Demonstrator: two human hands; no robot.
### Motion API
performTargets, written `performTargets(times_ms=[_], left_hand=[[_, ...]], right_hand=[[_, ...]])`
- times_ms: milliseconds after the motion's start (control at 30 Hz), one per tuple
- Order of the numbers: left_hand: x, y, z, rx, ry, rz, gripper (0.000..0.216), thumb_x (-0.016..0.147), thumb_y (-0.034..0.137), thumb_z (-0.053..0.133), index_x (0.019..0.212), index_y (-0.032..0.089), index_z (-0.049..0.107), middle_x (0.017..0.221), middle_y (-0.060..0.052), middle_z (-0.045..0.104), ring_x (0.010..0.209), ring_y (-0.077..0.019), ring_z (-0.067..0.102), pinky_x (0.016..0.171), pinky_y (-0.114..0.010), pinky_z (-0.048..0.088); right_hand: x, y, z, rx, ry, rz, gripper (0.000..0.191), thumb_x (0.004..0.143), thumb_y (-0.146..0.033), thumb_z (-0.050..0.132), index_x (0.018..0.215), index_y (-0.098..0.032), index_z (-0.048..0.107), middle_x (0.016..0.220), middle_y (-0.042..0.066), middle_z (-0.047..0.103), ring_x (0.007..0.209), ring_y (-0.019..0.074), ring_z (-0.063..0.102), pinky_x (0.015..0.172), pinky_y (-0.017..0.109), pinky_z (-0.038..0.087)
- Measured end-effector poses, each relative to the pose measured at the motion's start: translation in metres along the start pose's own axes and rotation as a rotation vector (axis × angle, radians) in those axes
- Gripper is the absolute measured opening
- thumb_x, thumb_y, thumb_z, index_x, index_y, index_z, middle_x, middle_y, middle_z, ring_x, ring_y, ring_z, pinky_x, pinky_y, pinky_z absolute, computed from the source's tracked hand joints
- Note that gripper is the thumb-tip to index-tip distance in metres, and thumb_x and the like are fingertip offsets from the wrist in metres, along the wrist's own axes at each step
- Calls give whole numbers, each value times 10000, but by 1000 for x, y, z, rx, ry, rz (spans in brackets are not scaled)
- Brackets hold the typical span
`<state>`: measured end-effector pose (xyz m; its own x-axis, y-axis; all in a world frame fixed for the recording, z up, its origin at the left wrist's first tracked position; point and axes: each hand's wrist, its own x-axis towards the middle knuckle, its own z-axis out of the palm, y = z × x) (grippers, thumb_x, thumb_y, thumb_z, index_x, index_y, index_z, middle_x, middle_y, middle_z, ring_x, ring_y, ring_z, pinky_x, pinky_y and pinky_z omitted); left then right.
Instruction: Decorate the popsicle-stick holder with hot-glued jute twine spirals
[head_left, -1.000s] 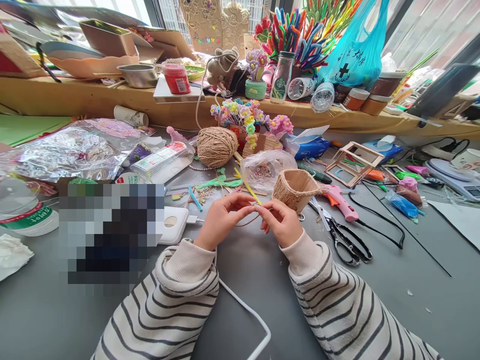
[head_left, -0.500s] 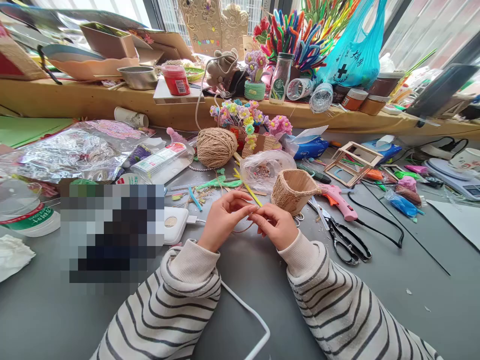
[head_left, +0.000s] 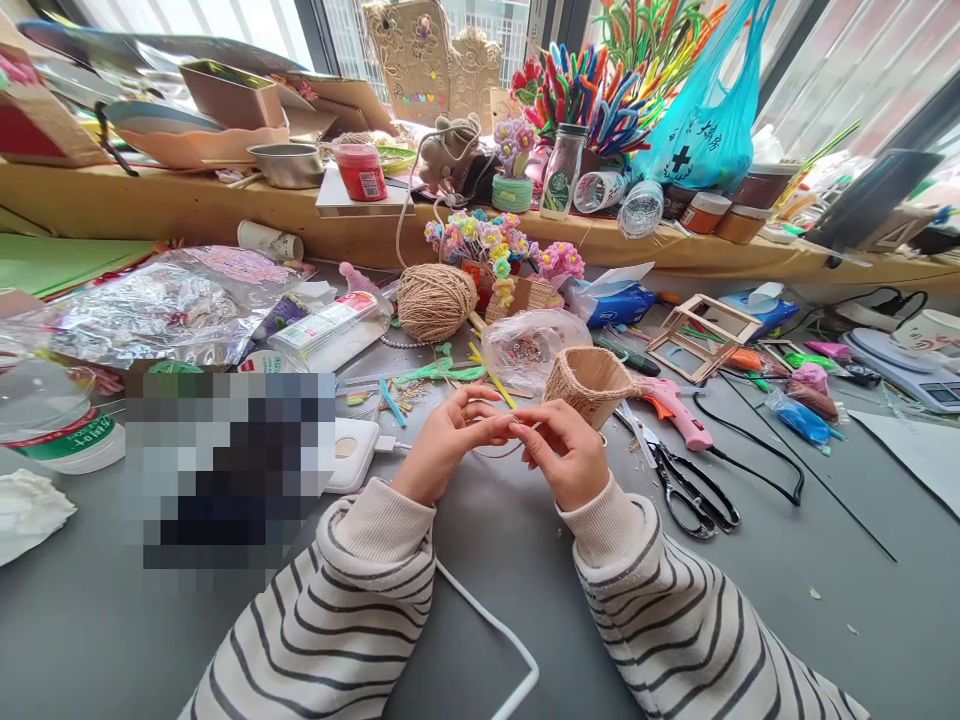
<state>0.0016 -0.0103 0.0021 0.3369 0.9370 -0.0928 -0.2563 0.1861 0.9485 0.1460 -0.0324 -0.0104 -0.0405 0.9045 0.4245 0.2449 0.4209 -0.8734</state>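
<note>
My left hand (head_left: pixel 448 440) and my right hand (head_left: pixel 564 450) meet fingertip to fingertip above the grey table (head_left: pixel 480 560), both pinched on a thin strand of jute twine (head_left: pixel 501 450) that loops down between them. Just behind my right hand lies a small twine-wrapped basket (head_left: pixel 589 382) on its side. A ball of jute twine (head_left: pixel 435 302) sits further back. A yellow stick (head_left: pixel 495 383) lies behind my fingers.
Black scissors (head_left: pixel 694 495) and a pink glue gun (head_left: pixel 675 405) lie right of my right hand. A white power bank (head_left: pixel 351 455) with a white cable (head_left: pixel 495 630) sits left. Plastic bags, pipe-cleaner flowers (head_left: pixel 495 245), a wooden frame (head_left: pixel 701 335) and a cluttered wooden ledge (head_left: pixel 187 205) fill the back.
Both hands stayed together on the twine, shifting slightly; the fingers worked the strand and the loop below them changed shape. The view tilted a little.
</note>
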Motion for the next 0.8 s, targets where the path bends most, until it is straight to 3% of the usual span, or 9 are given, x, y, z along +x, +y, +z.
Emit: performTargets(times_ms=[200, 367, 467, 567, 667, 800], left_hand=[[2, -1, 2, 50, -7, 39, 232, 647, 216, 667, 824, 155, 530, 790, 28, 586, 761, -79, 554, 730, -218, 433], [-1, 0, 6, 57, -200, -73, 296, 633, 186, 670, 896, 153, 539, 865, -20, 602, 863, -133, 561, 774, -264, 430], [-3, 1, 7, 132, -183, -76, 302, 631, 220, 670, 897, 152, 544, 771, -8, 596, 726, -115, 562, 636, -228, 428], [-3, 4, 6, 249, -163, -65, 171, 651, 270, 645, 746, 140, 588, 616, 23, 567, 556, -68, 482, 499, -188, 344], [-2, 6, 5, 299, -155, -31, 136, 645, 273, 646, 644, 139, 623, 606, 16, 591, 570, -72, 479, 527, -194, 344], [-2, 8, 4, 301, -121, -11, 170, 662, 308, 629, 745, 165, 668, 692, 1, 641, 589, -79, 488, 544, -198, 353]], right_hand=[[1, 2, -2, 17, 65, -20, 142, 766, -220, 528, 847, -201, 643, 800, 22, 519, 483, 50, 507, 431, 210, 449], [-2, -3, 0, -63, 138, 7, 156, 755, -258, 534, 829, -196, 656, 869, 39, 465, 558, 61, 496, 486, 222, 447], [-2, -7, 2, -52, 114, 31, 154, 750, -272, 532, 801, -173, 638, 837, 33, 465, 515, 51, 459, 461, 225, 419], [-2, -8, 1, -9, 109, 64, 114, 740, -268, 538, 761, -169, 591, 777, 22, 508, 518, 65, 449, 466, 226, 397], [-1, -6, 0, 36, 114, 107, 96, 737, -268, 538, 756, -176, 555, 724, 10, 533, 529, 75, 449, 481, 226, 386], [0, -6, 0, 49, 100, 96, 95, 740, -271, 537, 748, -178, 556, 739, 13, 543, 538, 76, 465, 492, 228, 390]])
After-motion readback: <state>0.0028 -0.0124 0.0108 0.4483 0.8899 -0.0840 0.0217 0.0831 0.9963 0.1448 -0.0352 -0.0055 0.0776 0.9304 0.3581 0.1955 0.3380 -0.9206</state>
